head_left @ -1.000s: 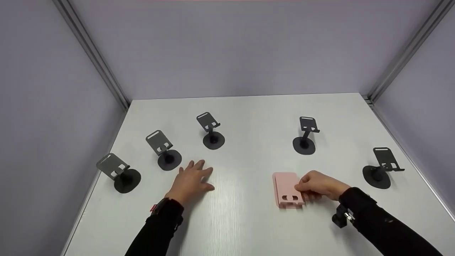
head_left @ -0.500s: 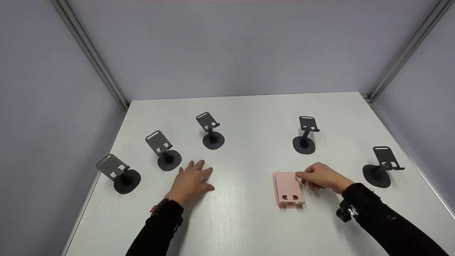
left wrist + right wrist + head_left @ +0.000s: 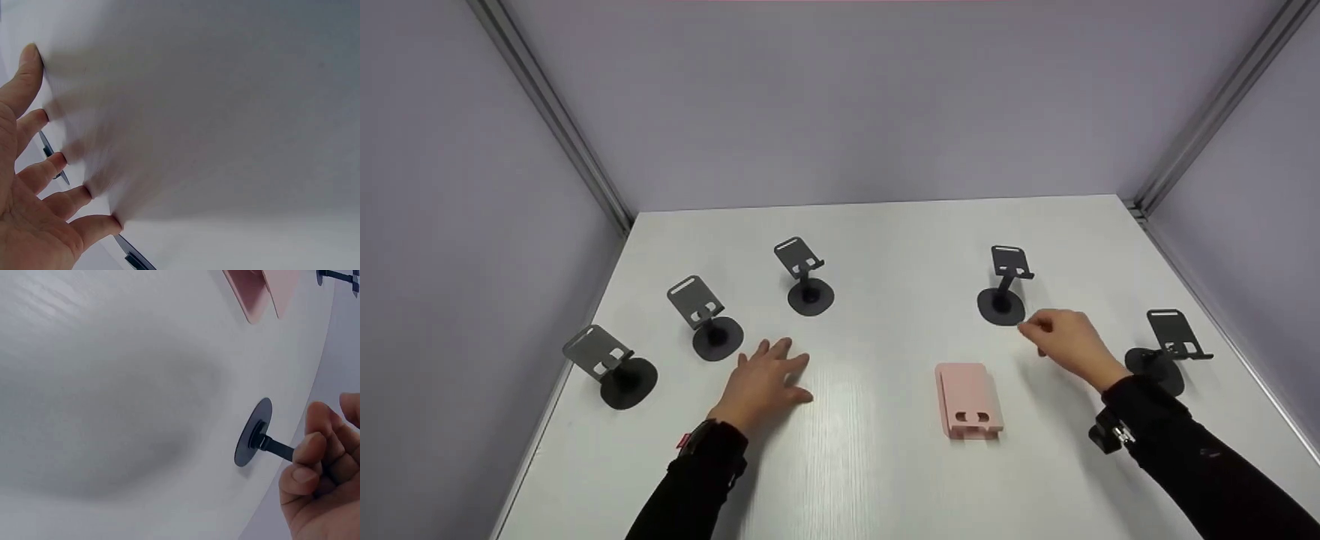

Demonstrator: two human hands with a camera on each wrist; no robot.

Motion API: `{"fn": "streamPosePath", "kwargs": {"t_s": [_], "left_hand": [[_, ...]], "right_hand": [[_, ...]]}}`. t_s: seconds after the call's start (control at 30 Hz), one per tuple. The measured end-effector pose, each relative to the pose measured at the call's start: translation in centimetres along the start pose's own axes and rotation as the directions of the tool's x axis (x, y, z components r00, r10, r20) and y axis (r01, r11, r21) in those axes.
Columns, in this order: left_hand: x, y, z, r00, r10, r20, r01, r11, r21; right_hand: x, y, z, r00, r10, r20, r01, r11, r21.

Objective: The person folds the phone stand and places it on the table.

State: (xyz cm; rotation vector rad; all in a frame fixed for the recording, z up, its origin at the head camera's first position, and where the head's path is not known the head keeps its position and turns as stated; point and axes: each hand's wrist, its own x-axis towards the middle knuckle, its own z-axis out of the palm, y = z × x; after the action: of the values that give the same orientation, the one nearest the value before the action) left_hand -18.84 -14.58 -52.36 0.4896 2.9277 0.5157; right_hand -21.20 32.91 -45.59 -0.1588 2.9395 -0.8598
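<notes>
On the white table, a folded pink phone stand (image 3: 969, 397) lies right of the middle, touched by neither hand. Beyond it to the right, my right hand (image 3: 1065, 341) hovers above the table, fingers loosely curled around nothing. In the right wrist view the thumb (image 3: 350, 408) is apart from the fingers, and a dark stand's base (image 3: 254, 433) shows past the hand. My left hand (image 3: 761, 384) is spread with fingertips on the tabletop, just below a dark grey phone stand (image 3: 705, 315). The left wrist view shows those fingers (image 3: 73, 201) apart, holding nothing.
More dark grey phone stands stand upright: one far left (image 3: 622, 375), one at the back (image 3: 808, 281), one back right (image 3: 1005, 289) just beyond my right hand, and one far right (image 3: 1166, 356) near that wrist. Panels (image 3: 885, 105) enclose the table.
My right hand has let go of the pink phone stand's right edge, lifted, and moved away from me and to the right. The left hand and the stands keep their places.
</notes>
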Motion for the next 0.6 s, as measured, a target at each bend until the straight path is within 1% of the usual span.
{"fn": "streamPosePath", "kwargs": {"t_s": [0.1, 0.23, 0.4, 0.47, 0.6], "left_hand": [[0.0, 0.0, 0.0, 1.0, 0.0, 0.002, 0.0, 1.0, -0.008], [0.0, 0.0, 0.1, 1.0, -0.006, 0.002, 0.006, 1.0, -0.017], [0.1, 0.0, 0.2, 1.0, -0.008, 0.007, 0.008, 1.0, -0.007], [0.1, 0.0, 0.2, 1.0, -0.007, 0.009, 0.007, 1.0, -0.004], [0.1, 0.0, 0.1, 1.0, -0.009, 0.017, 0.009, 1.0, -0.002]], "right_hand": [[0.2, 0.8, -1.5, 0.997, 0.011, -0.081, -0.013, 1.0, -0.019], [0.3, 2.1, -3.2, 0.987, 0.027, -0.161, -0.039, 0.997, -0.072], [-0.1, 4.3, -5.2, 0.974, 0.032, -0.223, -0.067, 0.987, -0.148], [-0.4, 5.4, -5.8, 0.97, 0.046, -0.24, -0.084, 0.984, -0.154], [-0.8, 7.3, -6.8, 0.949, 0.062, -0.309, -0.12, 0.978, -0.171]]}}
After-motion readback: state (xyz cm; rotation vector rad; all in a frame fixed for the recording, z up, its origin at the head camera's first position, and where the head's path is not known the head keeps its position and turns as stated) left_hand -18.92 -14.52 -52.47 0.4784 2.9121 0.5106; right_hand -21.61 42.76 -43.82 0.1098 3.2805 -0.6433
